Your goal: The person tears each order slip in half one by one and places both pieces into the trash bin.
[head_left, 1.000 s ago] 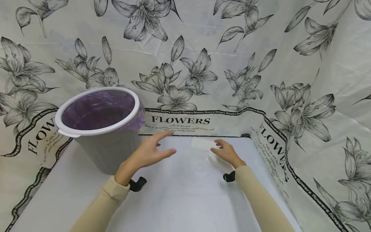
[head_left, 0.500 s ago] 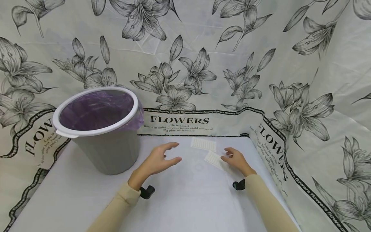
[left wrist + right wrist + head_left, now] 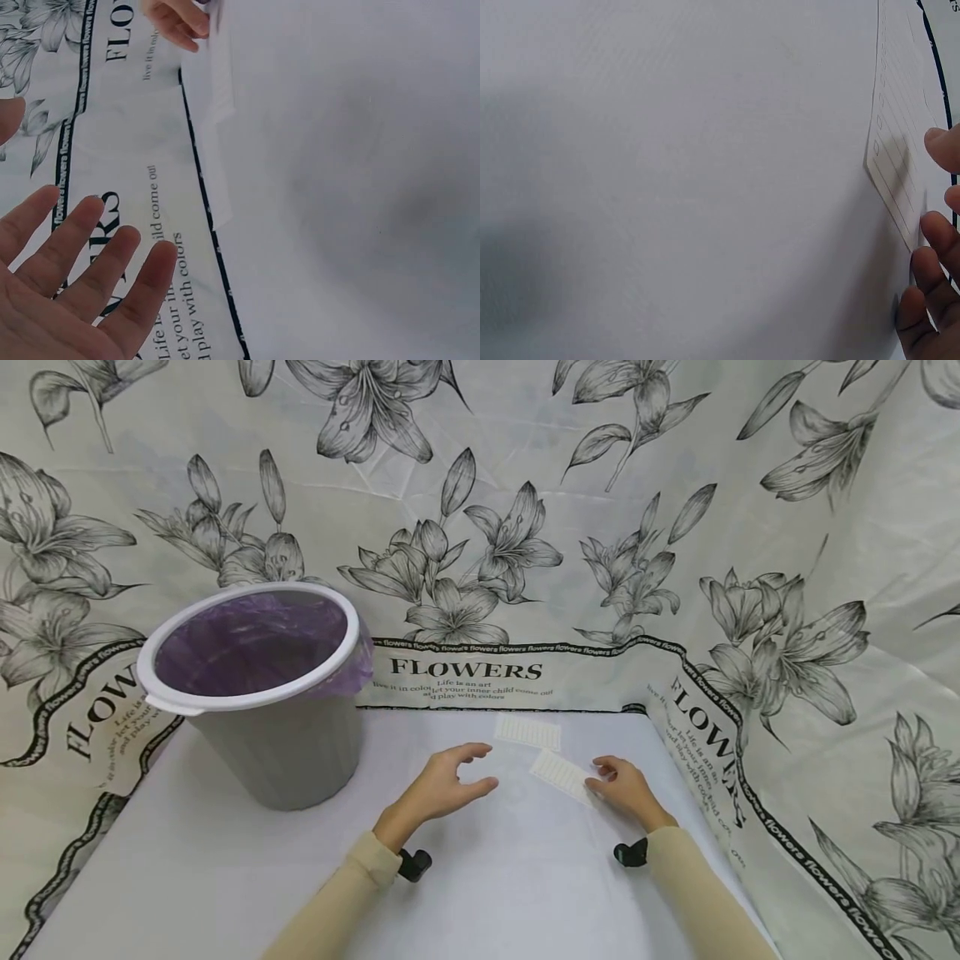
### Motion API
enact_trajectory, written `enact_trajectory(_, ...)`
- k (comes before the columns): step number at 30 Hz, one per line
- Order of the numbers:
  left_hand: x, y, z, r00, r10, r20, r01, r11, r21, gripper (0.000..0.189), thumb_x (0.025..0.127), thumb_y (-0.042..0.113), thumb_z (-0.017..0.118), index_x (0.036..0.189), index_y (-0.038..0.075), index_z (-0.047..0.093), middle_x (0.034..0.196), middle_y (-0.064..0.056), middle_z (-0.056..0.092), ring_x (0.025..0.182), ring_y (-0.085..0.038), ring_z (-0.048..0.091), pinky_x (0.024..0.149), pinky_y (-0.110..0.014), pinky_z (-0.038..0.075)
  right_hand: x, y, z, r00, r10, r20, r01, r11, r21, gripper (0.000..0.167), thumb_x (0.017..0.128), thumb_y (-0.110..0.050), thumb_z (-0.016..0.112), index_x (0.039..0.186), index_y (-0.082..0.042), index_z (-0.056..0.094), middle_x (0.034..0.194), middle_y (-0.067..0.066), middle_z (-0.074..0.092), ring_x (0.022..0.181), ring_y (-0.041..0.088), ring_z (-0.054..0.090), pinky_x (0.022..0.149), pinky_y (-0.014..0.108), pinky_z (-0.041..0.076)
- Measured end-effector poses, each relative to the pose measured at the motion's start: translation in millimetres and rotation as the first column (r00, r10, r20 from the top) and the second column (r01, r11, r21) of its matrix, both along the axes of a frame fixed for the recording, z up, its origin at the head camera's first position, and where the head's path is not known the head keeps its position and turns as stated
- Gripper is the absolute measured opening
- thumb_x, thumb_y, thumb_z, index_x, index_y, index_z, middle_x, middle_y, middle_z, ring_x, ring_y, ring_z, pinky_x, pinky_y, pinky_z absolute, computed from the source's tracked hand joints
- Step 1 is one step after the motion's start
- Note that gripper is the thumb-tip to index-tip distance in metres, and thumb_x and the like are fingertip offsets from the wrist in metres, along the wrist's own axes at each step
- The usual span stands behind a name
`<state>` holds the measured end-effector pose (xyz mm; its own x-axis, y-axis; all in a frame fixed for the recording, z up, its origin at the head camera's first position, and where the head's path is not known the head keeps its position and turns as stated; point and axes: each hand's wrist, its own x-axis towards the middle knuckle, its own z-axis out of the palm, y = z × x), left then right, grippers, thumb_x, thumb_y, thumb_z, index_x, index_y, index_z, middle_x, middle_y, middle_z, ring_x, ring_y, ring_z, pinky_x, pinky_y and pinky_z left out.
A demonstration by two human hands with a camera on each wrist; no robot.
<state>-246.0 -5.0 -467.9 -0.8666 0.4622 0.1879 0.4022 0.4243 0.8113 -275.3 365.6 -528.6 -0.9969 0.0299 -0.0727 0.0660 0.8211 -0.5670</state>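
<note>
Two small pale sheets of lined paper lie flat on the white table, one behind the other. The nearer sheet (image 3: 559,773) lies slanted, and its right end is beside my right hand (image 3: 627,792). That hand hovers with loosely bent fingers (image 3: 933,274) along the sheet's edge; nothing is seen pinched. In the right wrist view the sheet (image 3: 892,127) shows ruled lines and a row of small marks. Behind it is the farther sheet (image 3: 527,732). My left hand (image 3: 442,787) is above the table left of the papers, thumb and fingers spread, holding nothing.
A grey bin (image 3: 288,764) with a white rim and purple bag liner stands on the left of the table (image 3: 480,893). Floral fabric (image 3: 480,670) hangs around the back and sides, printed with lettering near the table edge.
My right hand has drawn back to the right and towards me from over the papers, uncovering the nearer sheet. My left hand has moved right and nearer, away from the bin.
</note>
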Motion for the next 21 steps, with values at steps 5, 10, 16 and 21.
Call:
enact_trajectory(5, 0.1, 7.1, -11.3, 1.0, -0.008, 0.012, 0.008, 1.0, 0.0, 0.056, 0.096, 0.039, 0.071, 0.143, 0.011, 0.059, 0.141, -0.012, 0.064, 0.131, -0.037, 0.058, 0.102, -0.057, 0.052, 3.6, 0.5, -8.7, 0.999, -0.025, 0.027, 0.026, 1.0, -0.016, 0.053, 0.094, -0.03, 0.074, 0.131, 0.007, 0.062, 0.119, 0.022, 0.065, 0.104, 0.031, 0.059, 0.09, 0.047, 0.051)
enact_trajectory(10, 2.9, 10.1, -18.1, 0.999, -0.028, 0.024, 0.028, 1.0, 0.0, 0.056, 0.096, 0.038, 0.071, 0.144, 0.01, 0.059, 0.141, -0.014, 0.064, 0.131, -0.039, 0.058, 0.105, -0.056, 0.05, 3.2, -2.2, -11.6, 0.999, -0.033, 0.037, 0.033, 0.999, -0.011, 0.052, 0.093, -0.031, 0.075, 0.128, 0.007, 0.063, 0.118, 0.021, 0.065, 0.102, 0.03, 0.059, 0.09, 0.047, 0.052)
enact_trajectory(16, 5.2, 13.4, -15.8, 1.0, -0.025, 0.009, 0.025, 1.0, -0.015, 0.057, 0.096, 0.038, 0.071, 0.144, 0.01, 0.059, 0.141, -0.011, 0.064, 0.13, -0.035, 0.059, 0.104, -0.055, 0.051, 2.0, -5.2, -7.4, 0.997, -0.048, 0.061, 0.047, 0.999, 0.008, 0.047, 0.093, -0.025, 0.075, 0.125, 0.007, 0.063, 0.116, 0.021, 0.064, 0.099, 0.029, 0.059, 0.089, 0.047, 0.052)
enact_trajectory(21, 6.7, 15.5, -15.4, 1.0, -0.025, 0.017, 0.025, 1.0, -0.014, 0.056, 0.096, 0.039, 0.071, 0.143, 0.013, 0.059, 0.14, -0.01, 0.065, 0.13, -0.034, 0.059, 0.105, -0.054, 0.051, 2.1, -7.7, -3.0, 0.995, -0.047, 0.086, 0.046, 0.999, 0.008, 0.04, 0.093, -0.022, 0.075, 0.12, 0.006, 0.065, 0.111, 0.019, 0.065, 0.096, 0.027, 0.06, 0.086, 0.043, 0.053)
